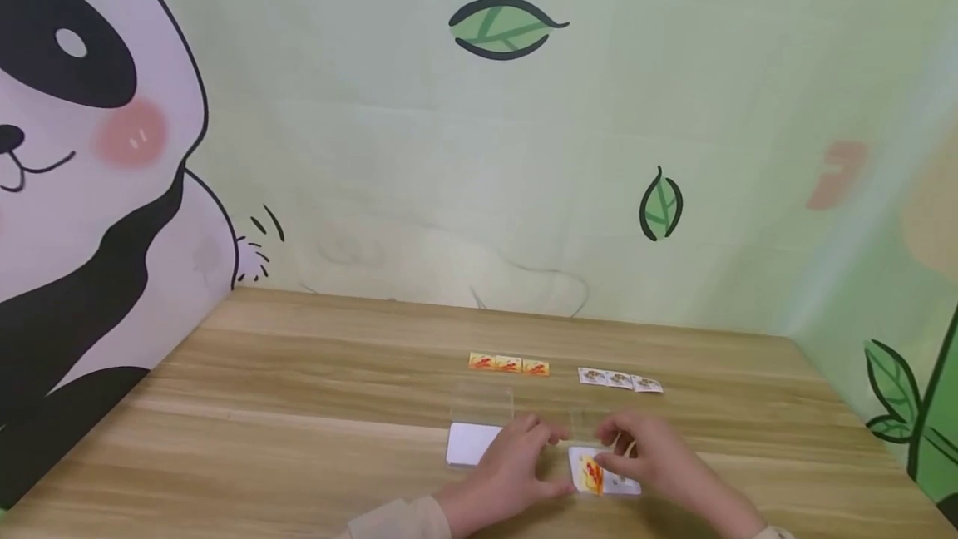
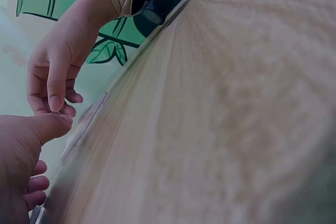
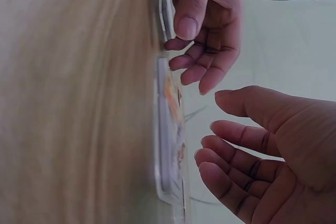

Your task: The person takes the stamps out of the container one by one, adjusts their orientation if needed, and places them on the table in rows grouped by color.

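Over the wooden tabletop my left hand is spread between two flat plastic boxes, its thumb tip right at the left corner of the right-hand box. My right hand hovers above that box with bent fingers, its thumb overlapping the picture side. The right wrist view shows a gap between the thumb and fingers of this hand, with nothing in it. White cards in the right-hand box carry an orange-and-yellow picture sticker on top. Partly behind my left hand lies the other box, white inside, its clear lid folded back.
Farther back on the table lie a row of orange picture stickers and, to its right, a row of white ones with small round pictures. A printed cloth wall with a panda stands behind the table.
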### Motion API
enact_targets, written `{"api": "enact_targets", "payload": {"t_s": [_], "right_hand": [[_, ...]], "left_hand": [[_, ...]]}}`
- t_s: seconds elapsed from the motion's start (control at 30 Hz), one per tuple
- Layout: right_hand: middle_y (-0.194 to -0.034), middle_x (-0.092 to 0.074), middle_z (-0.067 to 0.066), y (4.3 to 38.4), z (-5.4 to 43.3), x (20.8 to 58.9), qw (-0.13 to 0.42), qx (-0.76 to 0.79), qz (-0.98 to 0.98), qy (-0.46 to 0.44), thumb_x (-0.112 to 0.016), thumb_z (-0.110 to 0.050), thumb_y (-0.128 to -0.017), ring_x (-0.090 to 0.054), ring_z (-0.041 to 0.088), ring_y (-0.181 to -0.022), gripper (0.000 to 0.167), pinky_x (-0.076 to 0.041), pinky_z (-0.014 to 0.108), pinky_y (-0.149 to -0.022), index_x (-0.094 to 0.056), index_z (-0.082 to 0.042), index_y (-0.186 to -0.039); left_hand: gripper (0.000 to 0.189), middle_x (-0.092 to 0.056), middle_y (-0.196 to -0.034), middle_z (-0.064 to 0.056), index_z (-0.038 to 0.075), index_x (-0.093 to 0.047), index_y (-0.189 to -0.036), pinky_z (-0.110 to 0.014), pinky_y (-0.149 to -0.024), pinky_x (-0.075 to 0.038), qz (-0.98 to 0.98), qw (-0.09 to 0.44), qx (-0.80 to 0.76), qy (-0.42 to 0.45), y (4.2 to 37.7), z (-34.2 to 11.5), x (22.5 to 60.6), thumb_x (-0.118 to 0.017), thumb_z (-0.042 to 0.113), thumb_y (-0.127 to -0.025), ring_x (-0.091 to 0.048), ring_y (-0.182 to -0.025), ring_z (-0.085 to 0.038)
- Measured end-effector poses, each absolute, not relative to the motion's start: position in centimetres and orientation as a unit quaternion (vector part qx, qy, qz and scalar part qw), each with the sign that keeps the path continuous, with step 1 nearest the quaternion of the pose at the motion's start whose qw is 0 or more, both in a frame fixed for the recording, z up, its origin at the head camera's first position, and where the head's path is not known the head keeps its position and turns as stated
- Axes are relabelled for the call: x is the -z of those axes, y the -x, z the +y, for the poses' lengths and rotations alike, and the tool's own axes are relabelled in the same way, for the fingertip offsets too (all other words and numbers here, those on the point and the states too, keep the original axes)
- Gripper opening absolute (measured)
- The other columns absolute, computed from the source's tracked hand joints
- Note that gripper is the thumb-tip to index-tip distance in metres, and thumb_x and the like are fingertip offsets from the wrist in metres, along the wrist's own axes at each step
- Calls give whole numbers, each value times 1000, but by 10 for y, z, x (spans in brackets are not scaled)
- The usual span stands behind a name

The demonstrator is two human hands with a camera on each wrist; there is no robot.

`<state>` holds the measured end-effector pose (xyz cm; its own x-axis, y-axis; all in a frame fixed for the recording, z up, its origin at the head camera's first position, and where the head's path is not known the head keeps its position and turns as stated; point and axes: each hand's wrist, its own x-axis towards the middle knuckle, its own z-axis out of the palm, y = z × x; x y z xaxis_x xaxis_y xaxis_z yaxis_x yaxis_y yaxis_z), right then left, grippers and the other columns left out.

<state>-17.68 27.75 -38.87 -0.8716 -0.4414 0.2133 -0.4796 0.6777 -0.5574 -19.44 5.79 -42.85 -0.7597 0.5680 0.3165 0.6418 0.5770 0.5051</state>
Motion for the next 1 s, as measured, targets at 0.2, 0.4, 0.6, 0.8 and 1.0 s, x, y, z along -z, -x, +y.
{"api": "enact_targets", "payload": {"t_s": [0.2, 0.4, 0.6, 0.8, 1.0], "right_hand": [[-86, -62, 0, 178, 276, 394, 17, -311, -918, -245, -71, -16, -84, -51, -2, -74, 14, -47, 20, -63, -65, -6, -91], [-84, -61, -3, 177, 274, 399, 13, -308, -919, -247, -72, -18, -84, -50, -2, -72, 14, -46, 19, -61, -65, -7, -90], [-84, -60, -3, 177, 273, 399, 17, -300, -923, -242, -73, -20, -83, -49, -1, -71, 16, -46, 18, -60, -65, -8, -89], [-85, -60, -2, 175, 270, 398, 16, -293, -925, -241, -74, -19, -82, -49, -1, -71, 16, -44, 18, -60, -66, -8, -89], [-83, -56, -3, 174, 268, 399, 17, -280, -932, -231, -75, -17, -80, -48, -1, -69, 14, -43, 18, -59, -65, -10, -87]], "left_hand": [[53, -54, -94, 8, 20, -63, -116, -19, -77, -42, -896, 60, 297, 325, 196, 61, 431, -81, 43, -72, -48, -88, -4], [52, -55, -98, 8, 19, -65, -113, -20, -82, -43, -900, 79, 278, 326, 195, 65, 435, -81, 45, -71, -51, -95, -7], [51, -56, -99, 8, 19, -66, -112, -22, -86, -44, -904, 89, 263, 325, 195, 67, 434, -81, 45, -71, -52, -99, -9], [48, -56, -107, 6, 19, -66, -110, -26, -91, -44, -906, 72, 260, 324, 196, 67, 433, -80, 46, -72, -52, -105, -11], [48, -56, -108, 6, 18, -66, -110, -26, -93, -43, -907, 61, 262, 324, 196, 67, 433, -79, 46, -72, -51, -106, -12]]}}
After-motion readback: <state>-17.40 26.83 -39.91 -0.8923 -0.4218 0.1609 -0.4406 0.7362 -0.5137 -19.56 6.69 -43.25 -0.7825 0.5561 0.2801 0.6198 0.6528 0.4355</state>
